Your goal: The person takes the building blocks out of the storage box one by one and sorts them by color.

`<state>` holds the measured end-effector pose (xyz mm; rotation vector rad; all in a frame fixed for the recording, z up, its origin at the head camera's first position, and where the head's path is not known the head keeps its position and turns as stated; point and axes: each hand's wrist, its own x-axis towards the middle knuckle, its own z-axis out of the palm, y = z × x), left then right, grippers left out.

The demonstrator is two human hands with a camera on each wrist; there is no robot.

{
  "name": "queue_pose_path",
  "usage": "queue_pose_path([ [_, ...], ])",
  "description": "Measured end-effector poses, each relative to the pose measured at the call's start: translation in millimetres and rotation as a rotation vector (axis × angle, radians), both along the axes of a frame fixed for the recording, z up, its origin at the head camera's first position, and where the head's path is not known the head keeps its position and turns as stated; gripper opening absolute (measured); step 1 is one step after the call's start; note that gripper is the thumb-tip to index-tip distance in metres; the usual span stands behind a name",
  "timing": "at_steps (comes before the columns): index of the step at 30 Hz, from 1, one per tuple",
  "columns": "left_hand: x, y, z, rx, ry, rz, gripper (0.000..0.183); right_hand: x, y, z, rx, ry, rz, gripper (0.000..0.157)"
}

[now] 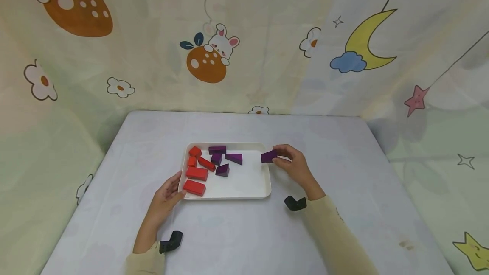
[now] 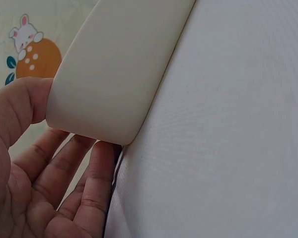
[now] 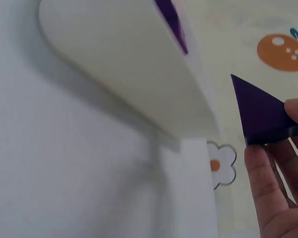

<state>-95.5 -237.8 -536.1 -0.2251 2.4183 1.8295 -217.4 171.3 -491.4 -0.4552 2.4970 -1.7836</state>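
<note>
A white rectangular tray [image 1: 244, 186] lies on the table. My left hand [image 1: 164, 198] grips its left end; in the left wrist view the thumb bends over the rim of the tray [image 2: 104, 84] while the fingers reach to its underside. Over the tray's right edge, my right hand [image 1: 294, 166] pinches a purple block [image 1: 268, 156] between thumb and fingers. Seen from the right wrist, that purple block [image 3: 263, 111] has a pointed, wedge-like outline. Several red blocks [image 1: 197, 174] line the tray's left side, and several purple blocks [image 1: 234, 158] lie beside them towards the middle.
A white cloth covers the table [image 1: 324, 241], whose far edge meets a patterned fabric backdrop [image 1: 259, 54]. Black camera mounts sit at both wrists, one by the left sleeve [image 1: 171, 242] and one by the right sleeve [image 1: 295, 203].
</note>
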Motion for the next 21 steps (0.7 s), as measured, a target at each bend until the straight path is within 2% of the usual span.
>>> queue_pose_path([
  [5, -0.4, -0.6, 0.6, -0.015, -0.014, 0.007, 0.07, -11.8, 17.4, -5.4, 0.025, -0.015, -0.023, 0.038],
  [10, -0.8, -2.2, 0.3, -0.025, -0.027, 0.006, 0.071, -24.7, 29.7, -9.5, 0.105, -0.045, -0.047, 0.039],
  [16, -0.1, -3.2, -0.3, -0.011, -0.004, 0.011, 0.069, -39.2, 37.0, -19.6, 0.166, -0.11, -0.05, 0.042],
  [21, -0.4, -1.3, 0.0, 0.005, 0.003, 0.011, 0.069, -43.9, 39.7, -25.8, 0.195, -0.147, -0.055, 0.043],
])
